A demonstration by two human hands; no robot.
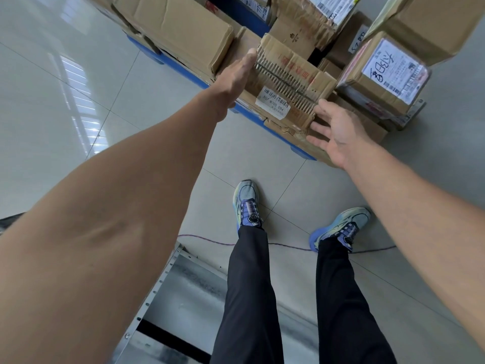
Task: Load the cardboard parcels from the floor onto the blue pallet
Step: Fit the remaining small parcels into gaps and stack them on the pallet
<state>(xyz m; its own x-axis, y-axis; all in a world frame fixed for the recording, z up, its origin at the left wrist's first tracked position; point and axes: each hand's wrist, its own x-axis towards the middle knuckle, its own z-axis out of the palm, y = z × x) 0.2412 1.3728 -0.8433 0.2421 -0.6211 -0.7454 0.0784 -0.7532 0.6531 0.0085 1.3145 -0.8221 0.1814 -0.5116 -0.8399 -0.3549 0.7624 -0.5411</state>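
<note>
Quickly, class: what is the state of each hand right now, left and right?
Left hand: open, straight fingers flat against the left end of the labelled parcel.
Right hand: open, fingers spread, holding nothing, near the same parcel's other end.

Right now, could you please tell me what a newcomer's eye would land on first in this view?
Two bare arms reach forward: the left hand lies flat against the left side of a barcode-labelled parcel, the right hand spread open near its right corner. Behind, stacked cardboard parcels crowd the blue pallet at the top; blue shoes stand on pale tiles below.
</note>
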